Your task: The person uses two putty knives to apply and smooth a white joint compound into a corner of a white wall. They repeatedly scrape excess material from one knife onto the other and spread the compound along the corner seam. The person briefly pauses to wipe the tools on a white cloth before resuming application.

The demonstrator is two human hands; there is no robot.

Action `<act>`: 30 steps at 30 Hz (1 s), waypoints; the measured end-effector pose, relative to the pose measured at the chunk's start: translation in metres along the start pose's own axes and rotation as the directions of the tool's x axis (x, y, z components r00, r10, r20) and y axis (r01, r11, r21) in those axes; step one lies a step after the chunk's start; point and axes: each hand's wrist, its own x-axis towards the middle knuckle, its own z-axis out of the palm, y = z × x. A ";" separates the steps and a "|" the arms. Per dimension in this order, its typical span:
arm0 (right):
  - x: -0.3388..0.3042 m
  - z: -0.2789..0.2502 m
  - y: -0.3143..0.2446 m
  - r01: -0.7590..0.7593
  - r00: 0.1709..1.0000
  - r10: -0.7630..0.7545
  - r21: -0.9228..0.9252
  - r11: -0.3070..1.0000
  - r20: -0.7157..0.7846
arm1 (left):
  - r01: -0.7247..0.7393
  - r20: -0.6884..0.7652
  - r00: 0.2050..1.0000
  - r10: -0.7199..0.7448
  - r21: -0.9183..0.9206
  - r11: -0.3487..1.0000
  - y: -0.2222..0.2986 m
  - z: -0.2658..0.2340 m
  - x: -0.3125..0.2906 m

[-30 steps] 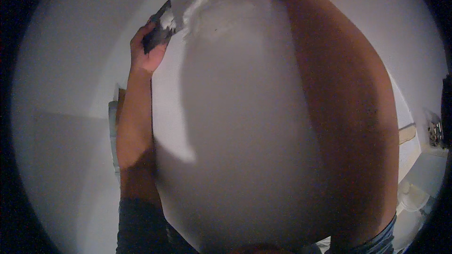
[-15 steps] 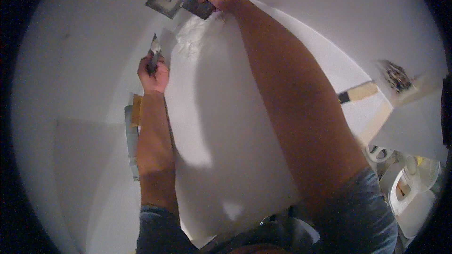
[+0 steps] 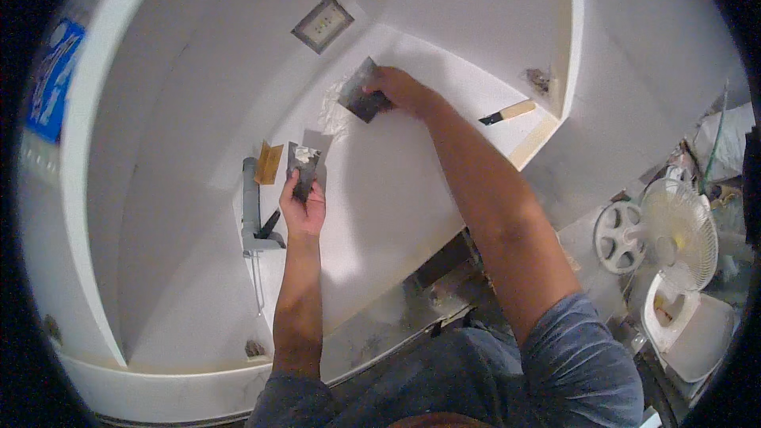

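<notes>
My left hand [image 3: 304, 210] grips a small flat metal scraper [image 3: 304, 180], its blade tilted up with a dab of white putty [image 3: 304, 154] near the end. The fingers of my right hand [image 3: 400, 89] close on a wider dark scraper [image 3: 362, 93]. That blade lies over a rough patch of white putty [image 3: 334, 116] on the white panel [image 3: 396, 166]; its exact contact is hard to tell. Close to my left hand are a tan folded piece [image 3: 269, 163] and a grey caulking gun [image 3: 251, 206].
A recessed rectangular light fitting [image 3: 323, 24] sits beyond my right hand. To the right lies a wooden-handled tool with a dark end [image 3: 509, 112]. The panel's raised side edge [image 3: 577, 32] stands there. A white fan [image 3: 679, 226] is outside, lower right.
The view has shifted and shows more around the panel. My right hand's scraper has moved nearer, away from the light fitting. My left scraper has turned from edge-on to show its putty-covered face.
</notes>
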 end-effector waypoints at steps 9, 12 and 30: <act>-0.177 0.078 -0.161 0.427 0.842 -0.535 -0.527 0.735 -0.064 | 0.274 0.220 0.957 -0.190 -0.465 0.842 -0.017 0.071 -0.123; -0.199 0.081 -0.173 0.523 0.773 -0.634 -0.581 0.623 0.016 | 0.368 0.313 0.923 -0.225 -0.543 0.755 -0.022 0.106 -0.157; -0.265 0.117 -0.204 0.387 0.841 -0.539 -0.641 0.662 -0.049 | 0.103 0.085 0.993 -0.080 -0.311 0.945 0.000 0.074 -0.218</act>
